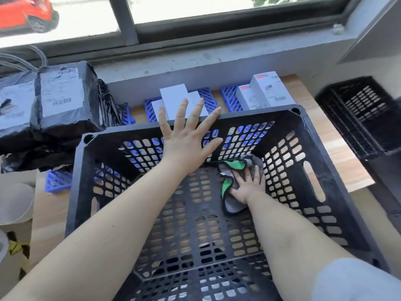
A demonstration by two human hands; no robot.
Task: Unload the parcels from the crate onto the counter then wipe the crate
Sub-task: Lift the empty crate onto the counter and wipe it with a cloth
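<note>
Pressing flat, right hand (247, 185) holds grey-green cloth (233, 179) on black crate (338, 192) floor, fingers straight. Left hand (186, 137) spread open on far rim. Crate on table (338, 135); black-wrapped parcels (60, 101) and white boxes (264, 92) beyond.

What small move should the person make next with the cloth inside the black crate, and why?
Probably sweep the cloth leftward across the floor of the crate. The right hand presses it flat in the far right corner, the left hand braces the far wall, and no parcels remain inside, so most of the floor seems unwiped.
</note>
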